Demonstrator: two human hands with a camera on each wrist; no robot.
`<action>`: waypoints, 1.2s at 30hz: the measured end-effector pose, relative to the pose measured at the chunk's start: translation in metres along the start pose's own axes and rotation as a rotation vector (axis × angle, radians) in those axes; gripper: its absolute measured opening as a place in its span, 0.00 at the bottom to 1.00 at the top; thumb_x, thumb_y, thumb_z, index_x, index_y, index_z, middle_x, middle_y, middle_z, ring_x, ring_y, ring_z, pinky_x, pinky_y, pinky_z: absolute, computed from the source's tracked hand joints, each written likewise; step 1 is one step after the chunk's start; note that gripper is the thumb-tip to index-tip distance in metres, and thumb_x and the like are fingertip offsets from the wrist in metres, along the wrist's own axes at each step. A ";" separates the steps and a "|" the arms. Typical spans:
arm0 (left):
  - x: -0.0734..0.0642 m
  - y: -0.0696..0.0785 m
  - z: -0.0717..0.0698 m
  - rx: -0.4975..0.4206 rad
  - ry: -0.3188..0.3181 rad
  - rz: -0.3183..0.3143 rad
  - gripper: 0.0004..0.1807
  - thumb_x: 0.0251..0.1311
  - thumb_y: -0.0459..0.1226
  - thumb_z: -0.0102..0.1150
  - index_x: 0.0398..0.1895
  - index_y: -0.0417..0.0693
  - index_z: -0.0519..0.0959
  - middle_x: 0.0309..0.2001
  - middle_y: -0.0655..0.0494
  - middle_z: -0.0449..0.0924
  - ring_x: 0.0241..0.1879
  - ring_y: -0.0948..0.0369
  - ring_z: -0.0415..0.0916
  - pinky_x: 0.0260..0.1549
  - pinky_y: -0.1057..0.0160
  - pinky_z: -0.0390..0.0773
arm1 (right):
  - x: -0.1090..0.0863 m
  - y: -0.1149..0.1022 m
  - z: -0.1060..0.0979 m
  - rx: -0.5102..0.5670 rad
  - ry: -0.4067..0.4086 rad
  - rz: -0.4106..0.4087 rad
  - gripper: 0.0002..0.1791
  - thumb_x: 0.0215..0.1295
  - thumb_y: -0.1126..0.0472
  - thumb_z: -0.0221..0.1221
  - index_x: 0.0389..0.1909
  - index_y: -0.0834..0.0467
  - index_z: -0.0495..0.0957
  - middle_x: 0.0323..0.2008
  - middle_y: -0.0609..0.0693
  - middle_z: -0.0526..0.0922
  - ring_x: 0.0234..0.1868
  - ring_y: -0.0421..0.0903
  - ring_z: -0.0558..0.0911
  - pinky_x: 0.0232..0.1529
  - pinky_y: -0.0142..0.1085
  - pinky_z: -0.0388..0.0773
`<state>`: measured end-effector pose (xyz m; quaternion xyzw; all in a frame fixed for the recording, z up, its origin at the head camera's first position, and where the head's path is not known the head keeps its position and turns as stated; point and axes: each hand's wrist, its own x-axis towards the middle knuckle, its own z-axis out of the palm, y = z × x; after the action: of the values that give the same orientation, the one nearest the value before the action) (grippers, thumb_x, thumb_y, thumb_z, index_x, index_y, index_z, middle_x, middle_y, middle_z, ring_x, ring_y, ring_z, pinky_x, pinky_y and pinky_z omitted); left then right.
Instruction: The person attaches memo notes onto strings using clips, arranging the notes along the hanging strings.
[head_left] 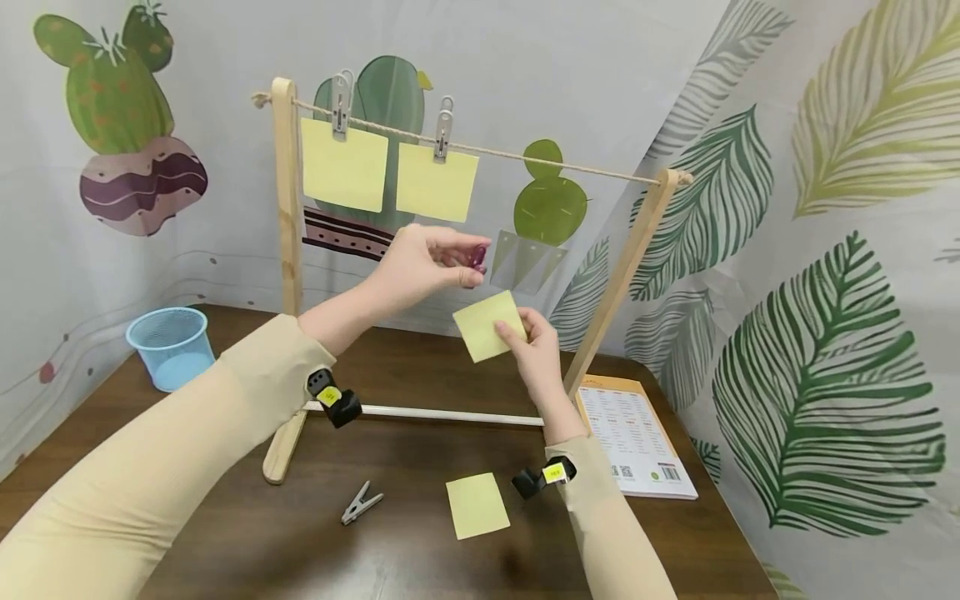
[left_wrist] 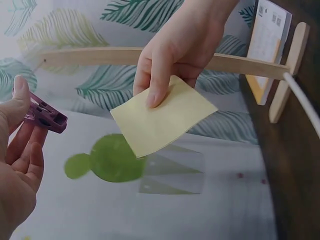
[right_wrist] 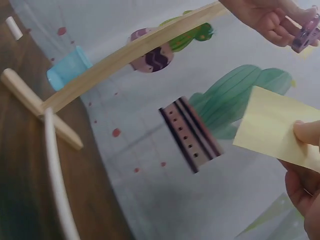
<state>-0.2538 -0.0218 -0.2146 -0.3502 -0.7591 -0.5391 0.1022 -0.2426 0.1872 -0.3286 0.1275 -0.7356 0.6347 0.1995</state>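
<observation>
My left hand (head_left: 423, 262) pinches a purple clip (head_left: 477, 257) between thumb and fingers, in front of the rope (head_left: 525, 156). In the left wrist view the clip (left_wrist: 46, 116) looks like a clothespin. My right hand (head_left: 538, 354) holds a yellow sticky note (head_left: 487, 325) by its right edge, thumb on the front face. The note is below and to the right of the clip, apart from it. From the rope hang two yellow notes, a left one (head_left: 345, 167) and a right one (head_left: 437, 185), each under a grey clip (head_left: 443, 133).
A wooden frame (head_left: 287, 200) carries the rope, with a white bar (head_left: 435, 413) low across it. On the brown table lie a grey clip (head_left: 362, 503) and another yellow note (head_left: 477, 506). A blue mesh basket (head_left: 172, 350) stands left, a calendar-like pad (head_left: 637, 433) right.
</observation>
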 end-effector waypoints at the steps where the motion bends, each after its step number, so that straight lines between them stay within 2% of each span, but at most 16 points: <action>1: 0.004 0.006 -0.001 0.004 -0.002 0.002 0.24 0.53 0.34 0.72 0.55 0.43 0.82 0.39 0.46 0.87 0.33 0.61 0.82 0.33 0.67 0.79 | 0.004 -0.005 -0.001 0.014 0.014 -0.006 0.14 0.64 0.68 0.61 0.47 0.72 0.76 0.30 0.45 0.85 0.30 0.36 0.83 0.34 0.28 0.80; 6: 0.022 0.036 -0.005 0.030 -0.008 0.039 0.24 0.55 0.34 0.71 0.57 0.44 0.81 0.41 0.46 0.86 0.36 0.59 0.81 0.36 0.68 0.77 | 0.021 -0.025 -0.002 0.092 0.067 -0.045 0.12 0.65 0.70 0.60 0.47 0.72 0.74 0.28 0.38 0.84 0.30 0.34 0.82 0.35 0.25 0.79; 12: 0.042 0.064 -0.008 0.083 0.005 0.196 0.22 0.58 0.34 0.68 0.57 0.42 0.80 0.46 0.46 0.85 0.41 0.60 0.81 0.44 0.67 0.78 | 0.041 -0.046 -0.001 0.204 0.108 -0.096 0.09 0.65 0.72 0.59 0.45 0.68 0.74 0.28 0.38 0.84 0.30 0.34 0.82 0.35 0.25 0.78; 19: 0.059 0.090 -0.012 0.098 0.086 0.272 0.21 0.60 0.33 0.66 0.57 0.40 0.80 0.47 0.46 0.85 0.42 0.62 0.82 0.47 0.68 0.78 | 0.061 -0.068 0.001 0.244 0.114 -0.121 0.07 0.66 0.71 0.58 0.43 0.63 0.74 0.29 0.39 0.84 0.32 0.33 0.82 0.37 0.26 0.77; 23: 0.069 0.101 -0.013 0.106 0.128 0.246 0.20 0.61 0.34 0.65 0.57 0.44 0.80 0.48 0.49 0.85 0.45 0.63 0.81 0.49 0.71 0.77 | 0.071 -0.078 0.004 0.284 0.114 -0.124 0.06 0.66 0.71 0.59 0.40 0.59 0.74 0.29 0.42 0.83 0.32 0.34 0.82 0.37 0.26 0.76; 27: 0.077 0.107 -0.013 0.085 0.165 0.171 0.18 0.61 0.34 0.64 0.56 0.44 0.82 0.50 0.50 0.85 0.45 0.63 0.81 0.48 0.72 0.77 | 0.077 -0.086 0.008 0.314 0.114 -0.134 0.06 0.66 0.70 0.59 0.39 0.57 0.74 0.30 0.45 0.83 0.32 0.35 0.82 0.37 0.27 0.76; 32: 0.083 0.109 -0.012 0.033 0.243 0.112 0.16 0.61 0.33 0.64 0.53 0.43 0.83 0.47 0.49 0.86 0.41 0.64 0.83 0.46 0.73 0.78 | 0.084 -0.094 0.011 0.360 0.135 -0.135 0.06 0.65 0.70 0.60 0.37 0.57 0.75 0.29 0.45 0.84 0.31 0.35 0.82 0.37 0.27 0.76; 36: 0.086 0.110 -0.010 0.028 0.303 0.031 0.15 0.60 0.35 0.66 0.51 0.47 0.85 0.46 0.53 0.87 0.40 0.67 0.84 0.45 0.74 0.77 | 0.089 -0.096 0.011 0.375 0.140 -0.137 0.06 0.65 0.71 0.60 0.35 0.56 0.75 0.29 0.45 0.84 0.31 0.36 0.82 0.36 0.27 0.76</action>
<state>-0.2479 0.0244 -0.0824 -0.2751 -0.7369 -0.5737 0.2285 -0.2803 0.1668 -0.2045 0.1676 -0.5785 0.7528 0.2656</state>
